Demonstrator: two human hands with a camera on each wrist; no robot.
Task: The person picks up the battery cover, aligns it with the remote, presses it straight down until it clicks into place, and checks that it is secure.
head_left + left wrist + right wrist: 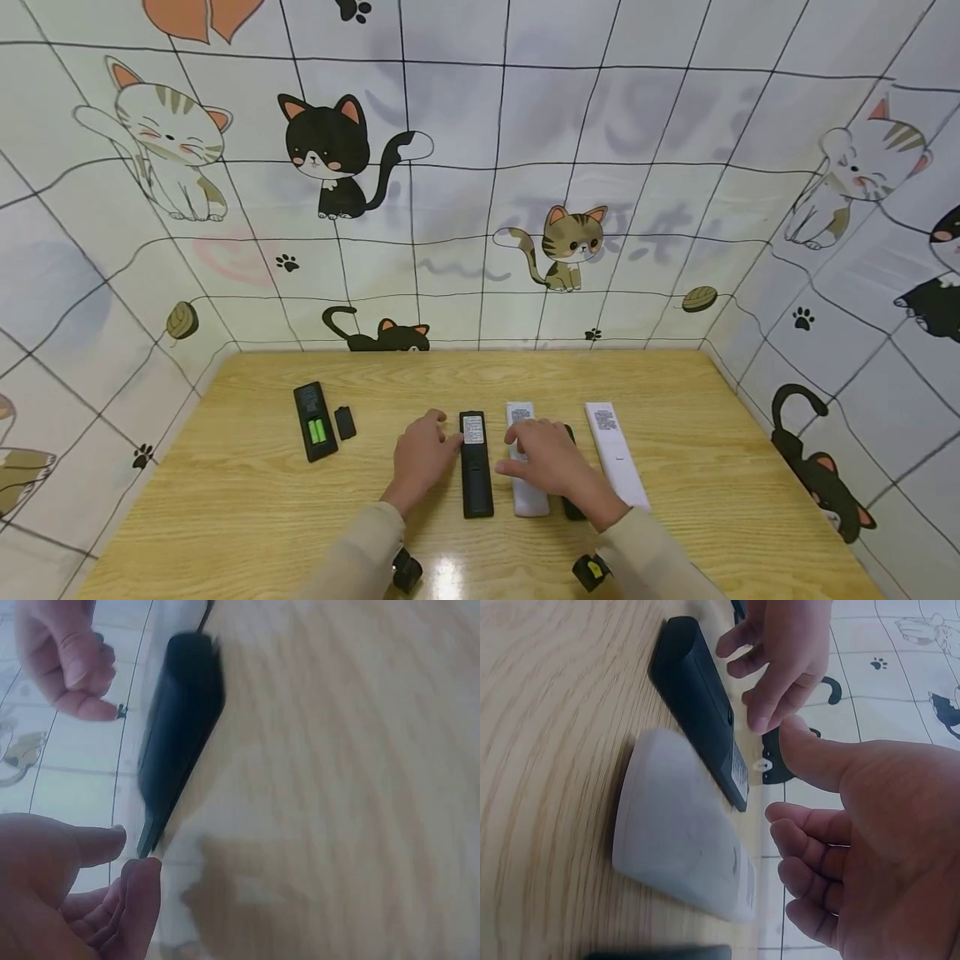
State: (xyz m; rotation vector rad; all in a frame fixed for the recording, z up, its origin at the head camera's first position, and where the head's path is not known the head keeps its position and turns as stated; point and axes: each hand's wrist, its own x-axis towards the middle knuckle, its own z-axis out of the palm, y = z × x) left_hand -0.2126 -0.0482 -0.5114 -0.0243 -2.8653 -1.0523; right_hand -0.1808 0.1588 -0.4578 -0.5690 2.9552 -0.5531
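A black remote control (476, 479) lies back side up, its label at the far end. My left hand (423, 458) is beside its left edge, thumb near the label; whether it touches cannot be told. In the left wrist view, that hand's fingers (142, 900) are loosely bent near the remote's end. My right hand (551, 458) hovers over a white remote (531, 502) and partly hides it and another black remote (573, 510). In the right wrist view, the right hand (885, 825) has relaxed fingers and holds nothing.
At the left lies a black remote (309, 400) with its compartment uncovered and green batteries (317, 431) inside. Its black cover (345, 422) is next to it. Another white remote (618, 457) lies at the right. Cat-patterned walls (465, 200) bound the wooden table (247, 500).
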